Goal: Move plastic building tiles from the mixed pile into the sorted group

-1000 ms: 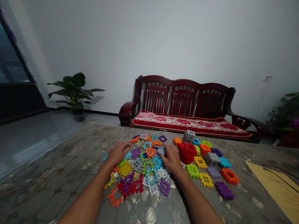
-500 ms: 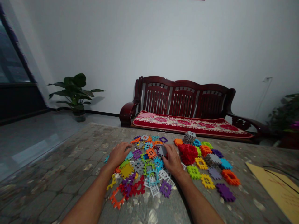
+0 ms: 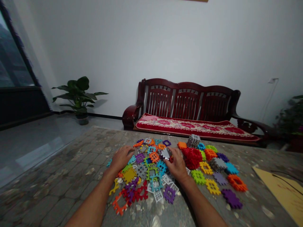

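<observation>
A loose heap of colourful plastic interlocking tiles lies between my two hands. My right hand [image 3: 176,164] is at the heap's right side, with thumb and forefinger closed on a grey interlocking tile [image 3: 165,154] that is tilted up. At the left edge of the heap rests my left hand [image 3: 121,158], its fingers stretched out and thumb apart, holding nothing that I can see. Near it are a purple tile [image 3: 139,158] and a dark yellow tile [image 3: 129,175]. Orange window tile [image 3: 154,157] and grey lattice tile [image 3: 141,170] lie mid-heap.
Right of my right hand stand a red block of joined tiles [image 3: 193,158], a grey stack [image 3: 193,141] and several sorted tiles. Yellow cardboard [image 3: 276,192] with a black cable lies at the right on the patterned tabletop [image 3: 78,176]. A wooden bench [image 3: 187,94] stands behind.
The grey tile at my right hand has tilted, its face now catching more light. My left hand has barely moved. The whole view has shifted slightly downward and right.
</observation>
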A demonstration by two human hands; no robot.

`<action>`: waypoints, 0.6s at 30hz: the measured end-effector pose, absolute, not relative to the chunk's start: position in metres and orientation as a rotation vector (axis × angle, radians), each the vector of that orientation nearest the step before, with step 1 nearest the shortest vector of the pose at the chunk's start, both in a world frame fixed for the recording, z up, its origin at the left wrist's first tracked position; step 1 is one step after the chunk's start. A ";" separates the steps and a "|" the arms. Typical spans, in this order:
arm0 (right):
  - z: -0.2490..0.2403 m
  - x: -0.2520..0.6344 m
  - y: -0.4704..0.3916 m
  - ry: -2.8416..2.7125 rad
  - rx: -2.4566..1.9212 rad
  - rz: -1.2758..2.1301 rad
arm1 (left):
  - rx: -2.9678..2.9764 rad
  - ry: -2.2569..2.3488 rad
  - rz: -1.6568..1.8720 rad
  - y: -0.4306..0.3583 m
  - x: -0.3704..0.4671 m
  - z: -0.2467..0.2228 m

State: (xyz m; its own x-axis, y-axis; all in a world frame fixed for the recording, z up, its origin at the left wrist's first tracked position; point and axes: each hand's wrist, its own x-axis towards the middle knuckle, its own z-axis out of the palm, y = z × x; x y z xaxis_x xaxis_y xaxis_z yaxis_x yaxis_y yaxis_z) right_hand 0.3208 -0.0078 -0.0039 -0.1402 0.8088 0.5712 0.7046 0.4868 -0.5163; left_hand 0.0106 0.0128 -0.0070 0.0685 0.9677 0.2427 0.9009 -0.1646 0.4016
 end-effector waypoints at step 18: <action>0.022 0.311 -0.032 -2.210 -1.517 0.357 | 2.190 1.918 0.703 0.015 0.010 -0.010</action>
